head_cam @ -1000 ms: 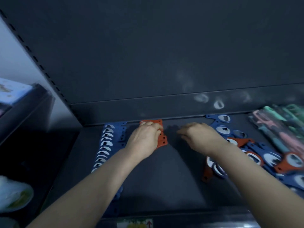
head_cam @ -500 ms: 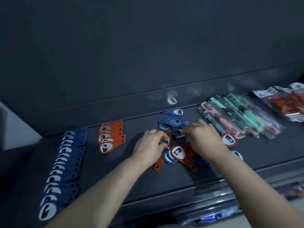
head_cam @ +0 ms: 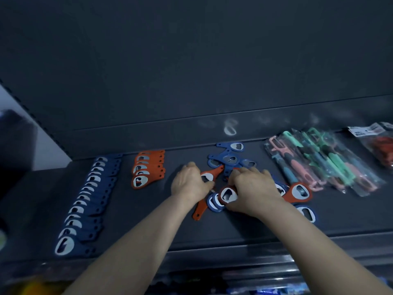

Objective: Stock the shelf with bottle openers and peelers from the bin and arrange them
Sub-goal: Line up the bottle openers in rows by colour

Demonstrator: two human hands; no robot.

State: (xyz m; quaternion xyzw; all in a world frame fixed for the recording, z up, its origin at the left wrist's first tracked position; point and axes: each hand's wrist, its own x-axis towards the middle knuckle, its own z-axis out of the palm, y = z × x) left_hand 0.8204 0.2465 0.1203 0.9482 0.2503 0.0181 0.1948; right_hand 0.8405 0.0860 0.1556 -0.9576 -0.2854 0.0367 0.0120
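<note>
A loose pile of blue and orange bottle openers (head_cam: 230, 160) lies mid-shelf. My left hand (head_cam: 190, 184) pinches the head of an orange opener (head_cam: 212, 174) at the pile's left edge. My right hand (head_cam: 253, 189) rests on the pile and grips another orange opener (head_cam: 228, 194) whose metal head shows under its thumb. A long overlapped row of blue openers (head_cam: 85, 205) runs down the shelf's left side. Beside it sits a short row of orange openers (head_cam: 146, 169). Bagged peelers (head_cam: 323, 165) with pink, teal and green handles lie at the right.
The dark shelf (head_cam: 138, 226) has a back wall close behind the pile and a front lip below my forearms. A packet of red items (head_cam: 380, 145) sits at the far right. One orange opener (head_cam: 298, 192) and one blue opener (head_cam: 306, 212) lie right of my hand.
Both hands left the orange row at the back and came right to the loose pile. My left hand now pinches an orange opener and my right hand has closed on another.
</note>
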